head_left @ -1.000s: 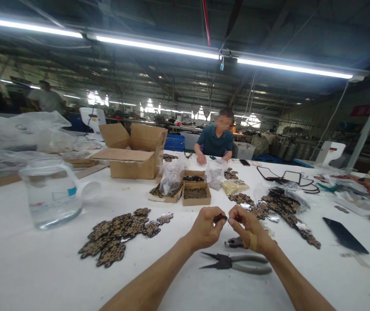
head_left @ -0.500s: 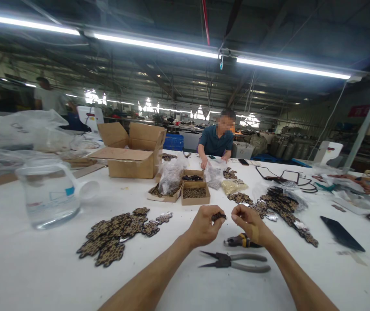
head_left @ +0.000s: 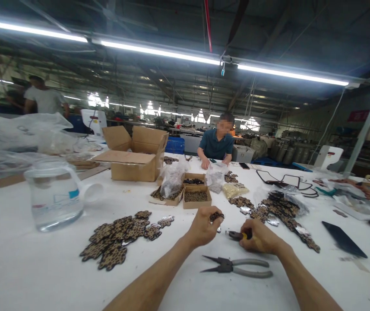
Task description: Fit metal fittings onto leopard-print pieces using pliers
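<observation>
My left hand is closed on a small leopard-print piece, held just above the white table. My right hand is wrapped round the pliers with yellow and black handles, their jaws pointing left toward the other hand. Below them lies a pair of long-nose pliers with grey handles, its tips apart. To the left spreads a pile of leopard-print pieces. More such pieces lie on the right. Beyond my left hand sits a small box of brass-coloured bits.
A clear water jug stands at the left, near an open cardboard box. Across the table a person handles a plastic bag. A dark flat tablet-like slab and a yellowish bag lie to the right.
My right hand has come down from near the leopard-print piece and taken hold of the yellow-handled pliers. My left hand keeps the piece in nearly the same place.
</observation>
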`<state>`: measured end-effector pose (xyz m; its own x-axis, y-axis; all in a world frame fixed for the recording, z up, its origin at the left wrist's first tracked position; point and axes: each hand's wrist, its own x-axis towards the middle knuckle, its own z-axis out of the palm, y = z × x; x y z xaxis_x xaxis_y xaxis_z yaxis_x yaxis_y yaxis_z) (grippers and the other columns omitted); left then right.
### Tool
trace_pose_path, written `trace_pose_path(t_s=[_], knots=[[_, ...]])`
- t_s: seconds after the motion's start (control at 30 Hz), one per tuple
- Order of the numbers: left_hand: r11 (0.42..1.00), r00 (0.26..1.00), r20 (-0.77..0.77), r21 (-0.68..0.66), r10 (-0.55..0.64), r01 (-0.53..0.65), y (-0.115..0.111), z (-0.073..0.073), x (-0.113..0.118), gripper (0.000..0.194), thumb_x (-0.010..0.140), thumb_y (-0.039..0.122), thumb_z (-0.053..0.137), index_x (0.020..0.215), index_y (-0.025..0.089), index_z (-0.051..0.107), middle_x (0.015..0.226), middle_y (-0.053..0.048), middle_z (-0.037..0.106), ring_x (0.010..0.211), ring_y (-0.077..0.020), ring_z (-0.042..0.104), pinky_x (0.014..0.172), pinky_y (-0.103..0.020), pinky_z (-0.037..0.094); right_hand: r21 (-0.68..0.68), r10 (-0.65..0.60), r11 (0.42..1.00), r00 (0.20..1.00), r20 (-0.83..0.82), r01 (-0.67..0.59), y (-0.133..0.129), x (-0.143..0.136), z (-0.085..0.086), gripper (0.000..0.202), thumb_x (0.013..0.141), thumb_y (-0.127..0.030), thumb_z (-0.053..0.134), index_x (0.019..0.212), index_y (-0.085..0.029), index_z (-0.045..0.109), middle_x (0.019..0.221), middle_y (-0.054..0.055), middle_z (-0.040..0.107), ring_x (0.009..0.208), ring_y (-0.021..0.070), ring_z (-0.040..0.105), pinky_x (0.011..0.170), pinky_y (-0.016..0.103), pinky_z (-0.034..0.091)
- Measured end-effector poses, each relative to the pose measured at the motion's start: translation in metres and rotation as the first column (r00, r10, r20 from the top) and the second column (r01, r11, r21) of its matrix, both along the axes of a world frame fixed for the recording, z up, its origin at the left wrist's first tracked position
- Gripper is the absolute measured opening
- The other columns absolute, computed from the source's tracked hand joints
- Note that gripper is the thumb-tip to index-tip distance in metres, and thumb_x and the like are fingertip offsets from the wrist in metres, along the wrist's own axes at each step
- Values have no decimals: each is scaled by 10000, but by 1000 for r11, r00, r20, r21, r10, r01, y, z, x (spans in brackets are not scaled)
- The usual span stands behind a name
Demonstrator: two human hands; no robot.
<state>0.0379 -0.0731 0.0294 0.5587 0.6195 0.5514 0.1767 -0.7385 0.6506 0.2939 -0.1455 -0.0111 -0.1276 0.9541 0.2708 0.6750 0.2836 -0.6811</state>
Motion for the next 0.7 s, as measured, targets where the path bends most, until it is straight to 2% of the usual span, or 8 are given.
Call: trace_pose_path(t_s=[0.07,0.13,0.23,0.3,0.37,0.43,0.57,0.7], knots=[[1000,1000,7,6,17,-17,1,2,-2,142,851,219,573,779,146,671,654,-15,627,624,-131,546,593,-234,384,11,-65,998,986,-155,67,4,3,3,164,636,-311,783,674,-170,709,630,-11,621,602,148,526,532,242,382],[999,999,10,7,32,-32,2,4,-4,141,848,217,574,776,144,671,653,-14,624,626,-132,545,593,-235,377,-18,-141,989,904,-404,146,9,9,5,223,685,-372,767,727,-160,711,608,-5,602,577,156,536,527,260,428],[999,999,14,5,41,-42,2,5,-6,137,844,213,576,783,142,675,658,-15,625,629,-132,545,592,-236,371,-113,-201,974,532,-822,194,18,16,6,252,755,-399,712,810,-155,678,659,13,617,576,164,572,556,295,515],[999,999,14,4,45,-45,2,5,-6,138,847,212,574,787,142,677,657,-13,623,630,-132,545,592,-236,367,-198,-208,978,260,-943,64,21,18,5,181,778,-330,691,813,-158,645,714,24,633,630,160,607,628,301,561],[999,999,16,2,46,-46,2,4,-6,140,849,212,574,784,142,677,660,-14,624,633,-131,544,592,-234,365,-265,-248,956,132,-960,-130,22,17,5,80,777,-211,673,809,-156,624,759,39,648,688,155,634,677,287,579],[999,999,16,1,49,-49,3,3,-6,145,852,215,575,773,143,673,660,-14,622,631,-130,541,592,-233,365,-265,-250,940,96,-964,-216,21,14,6,92,748,-112,658,822,-152,621,814,59,668,735,159,653,686,274,586],[998,998,16,19,54,-54,5,3,-5,145,852,216,578,762,149,670,686,-18,632,665,-137,550,624,-242,384,-166,-157,981,84,-984,-104,19,4,10,125,771,-163,670,890,-166,635,852,54,687,756,183,674,644,290,588],[997,998,21,38,65,-65,6,5,-3,135,855,210,573,786,155,676,700,-17,636,671,-138,543,631,-247,382,-345,-331,939,273,-903,-5,19,-7,9,207,806,-304,696,915,-139,632,716,45,674,577,161,650,475,240,491]])
